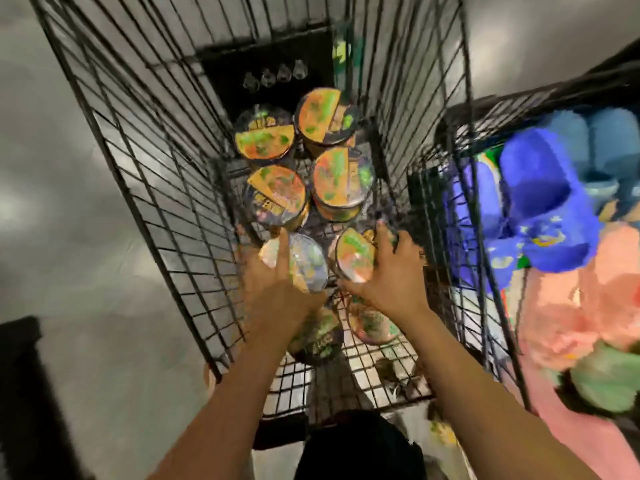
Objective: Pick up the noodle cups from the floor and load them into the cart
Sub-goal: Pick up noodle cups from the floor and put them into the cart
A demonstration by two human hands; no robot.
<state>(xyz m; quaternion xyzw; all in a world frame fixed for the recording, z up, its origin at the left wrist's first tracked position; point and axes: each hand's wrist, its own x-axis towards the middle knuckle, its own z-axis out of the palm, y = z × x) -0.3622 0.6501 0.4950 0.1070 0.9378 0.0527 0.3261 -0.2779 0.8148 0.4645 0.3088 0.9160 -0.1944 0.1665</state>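
Grey smooth floor (69, 202) at left. Black wire-mesh cart (166, 174) in centre; four round orange-lidded noodle cups (265, 142) stand on its mesh bottom at far end.

Step, judged: loading. Both hands inside cart:
- left hand (273, 271) curled round shiny-topped noodle cup (306, 265)
- right hand (391, 271) gripping second orange-lidded cup (355, 259)

Next move likely: lower both beside the rest, keep upright, release.

Right: neighbouring black wire basket (450, 161) holding blue and pink plush slippers (540, 188).
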